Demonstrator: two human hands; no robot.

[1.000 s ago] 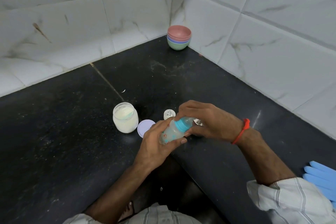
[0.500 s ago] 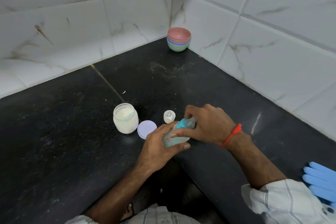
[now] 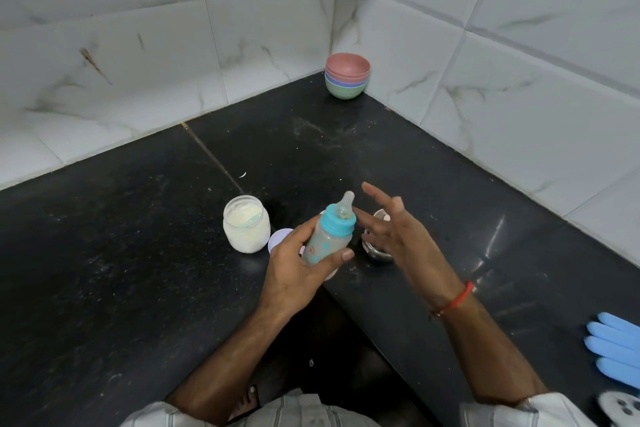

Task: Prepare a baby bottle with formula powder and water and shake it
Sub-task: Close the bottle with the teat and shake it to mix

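A small baby bottle (image 3: 325, 242) with a teal collar and a clear teat tilts up to the right, held around its body by my left hand (image 3: 294, 274) above the black counter. My right hand (image 3: 394, 232) hovers just right of the bottle, fingers spread, touching nothing. An open glass jar of white formula powder (image 3: 246, 227) stands left of the bottle, and its pale lid (image 3: 278, 237) lies beside it, partly hidden by my left hand. A small steel cup (image 3: 379, 250) sits behind my right hand, mostly covered.
A stack of pastel bowls (image 3: 347, 80) sits in the far corner against the tiled walls. A blue-gloved hand (image 3: 616, 350) rests at the right edge. The black counter (image 3: 121, 253) has an inner corner edge just below my hands.
My right hand has come off the bottle's teal collar and opened to the right. The bottle has swung upright in my left hand, its teat now exposed.
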